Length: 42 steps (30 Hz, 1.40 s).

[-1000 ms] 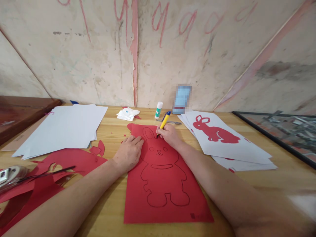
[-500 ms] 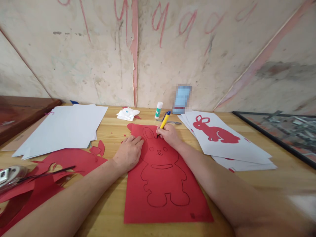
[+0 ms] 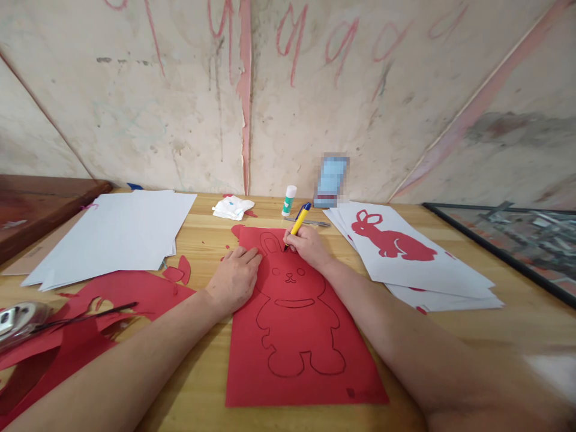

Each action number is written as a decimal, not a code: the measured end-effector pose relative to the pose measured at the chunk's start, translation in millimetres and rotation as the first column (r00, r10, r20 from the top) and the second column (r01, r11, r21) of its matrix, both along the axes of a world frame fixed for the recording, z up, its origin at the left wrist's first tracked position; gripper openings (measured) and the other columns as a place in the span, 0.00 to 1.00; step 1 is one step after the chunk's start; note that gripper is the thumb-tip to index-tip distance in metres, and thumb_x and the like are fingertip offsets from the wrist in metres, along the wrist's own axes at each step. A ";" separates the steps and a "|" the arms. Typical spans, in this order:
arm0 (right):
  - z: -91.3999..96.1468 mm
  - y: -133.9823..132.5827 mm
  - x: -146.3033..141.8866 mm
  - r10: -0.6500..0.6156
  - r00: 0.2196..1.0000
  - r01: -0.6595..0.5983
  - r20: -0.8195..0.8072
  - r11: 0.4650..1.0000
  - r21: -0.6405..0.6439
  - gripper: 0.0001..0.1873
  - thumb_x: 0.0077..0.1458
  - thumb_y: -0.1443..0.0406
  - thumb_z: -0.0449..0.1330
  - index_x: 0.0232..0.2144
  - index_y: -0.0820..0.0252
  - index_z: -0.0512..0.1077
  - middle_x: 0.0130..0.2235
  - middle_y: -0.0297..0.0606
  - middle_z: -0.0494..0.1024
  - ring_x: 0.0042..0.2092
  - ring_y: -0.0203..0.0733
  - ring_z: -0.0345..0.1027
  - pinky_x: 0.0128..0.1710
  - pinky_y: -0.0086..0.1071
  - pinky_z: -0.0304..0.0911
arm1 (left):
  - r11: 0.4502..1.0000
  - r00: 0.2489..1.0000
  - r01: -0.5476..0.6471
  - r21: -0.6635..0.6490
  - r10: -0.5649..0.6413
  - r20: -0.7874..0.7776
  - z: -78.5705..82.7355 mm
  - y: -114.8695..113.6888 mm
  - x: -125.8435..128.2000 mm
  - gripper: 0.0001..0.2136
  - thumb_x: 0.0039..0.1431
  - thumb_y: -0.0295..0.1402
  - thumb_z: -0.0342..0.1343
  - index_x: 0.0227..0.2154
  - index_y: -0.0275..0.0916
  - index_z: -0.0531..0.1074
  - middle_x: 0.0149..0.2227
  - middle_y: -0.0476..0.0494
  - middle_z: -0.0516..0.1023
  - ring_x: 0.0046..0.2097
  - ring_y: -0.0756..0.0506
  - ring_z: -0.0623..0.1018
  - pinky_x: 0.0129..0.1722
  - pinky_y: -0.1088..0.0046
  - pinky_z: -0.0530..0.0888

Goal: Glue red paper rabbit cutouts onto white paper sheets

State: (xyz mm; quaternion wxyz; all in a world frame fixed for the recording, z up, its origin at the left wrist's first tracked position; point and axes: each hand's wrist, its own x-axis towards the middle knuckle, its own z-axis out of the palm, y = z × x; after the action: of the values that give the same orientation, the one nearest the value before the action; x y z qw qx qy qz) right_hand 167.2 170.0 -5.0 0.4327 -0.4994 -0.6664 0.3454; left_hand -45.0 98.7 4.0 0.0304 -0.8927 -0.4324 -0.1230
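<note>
A sheet of red paper [image 3: 294, 330] lies in front of me with a rabbit outlined on it in dark ink: one ear, eyes, nose, collar, body and feet show. My right hand [image 3: 307, 245] grips a yellow pen [image 3: 299, 222] with a blue top, its tip on the paper beside the drawn ear, near the top of the head. Part of the drawing there is hidden by the hand. My left hand [image 3: 237, 276] rests flat on the sheet's left edge, fingers stretched out, holding nothing.
White sheets [image 3: 112, 234] and red paper scraps [image 3: 135, 291] lie to the left, with a tape measure [image 3: 20, 324]. Behind are a crumpled tissue [image 3: 233, 207], a glue stick [image 3: 288, 201], a metal tool [image 3: 310, 222] and a propped phone [image 3: 332, 180]. A red rabbit cutout [image 3: 396, 240] lies on white paper, right.
The pen tip and my right hand have shifted very slightly left on the paper. My left hand and the sheet look almost the same.
</note>
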 end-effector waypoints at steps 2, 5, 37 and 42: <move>-0.3 0.1 -0.1 -0.004 1.000 0.004 -0.001 1.000 0.000 0.08 0.42 0.60 0.55 0.18 0.56 0.65 0.17 0.29 0.64 0.24 0.36 0.59 0.26 0.31 0.54 | 1.000 1.000 -0.001 0.000 0.001 0.001 -0.3 0.0 0.1 0.15 0.64 0.25 0.42 0.47 0.34 0.72 0.48 0.35 0.75 0.46 0.38 0.71 0.48 0.58 0.70; -0.7 0.3 -0.2 -0.020 1.000 0.020 0.004 1.000 -0.004 0.07 0.42 0.60 0.55 0.18 0.56 0.65 0.17 0.29 0.64 0.24 0.37 0.59 0.26 0.31 0.54 | 1.000 1.000 0.000 -0.001 0.000 -0.005 -1.2 0.1 -0.1 0.15 0.64 0.25 0.42 0.47 0.33 0.72 0.49 0.35 0.75 0.46 0.38 0.71 0.49 0.57 0.70; 1.1 -0.6 -0.6 -0.009 1.000 0.009 0.014 1.000 -0.013 0.07 0.41 0.59 0.54 0.19 0.56 0.65 0.17 0.29 0.64 0.24 0.37 0.59 0.26 0.31 0.54 | 1.000 1.000 0.001 -0.001 -0.001 0.005 -0.3 0.3 0.4 0.15 0.64 0.25 0.43 0.47 0.35 0.72 0.48 0.35 0.75 0.46 0.38 0.71 0.47 0.57 0.71; 0.9 -0.5 -0.3 0.015 1.000 -0.015 -0.003 1.000 -0.017 0.06 0.41 0.60 0.55 0.19 0.56 0.65 0.17 0.28 0.64 0.23 0.36 0.58 0.26 0.31 0.54 | 1.000 1.000 -0.001 0.004 0.001 -0.004 0.5 -0.3 0.5 0.15 0.64 0.25 0.42 0.47 0.35 0.72 0.48 0.36 0.75 0.46 0.38 0.71 0.48 0.58 0.70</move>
State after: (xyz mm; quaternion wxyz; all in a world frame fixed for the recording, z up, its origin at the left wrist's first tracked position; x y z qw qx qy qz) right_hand 166.8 169.5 -4.1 0.4269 -0.4973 -0.6666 0.3551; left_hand -44.5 98.4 4.5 0.0332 -0.8926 -0.4326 -0.1222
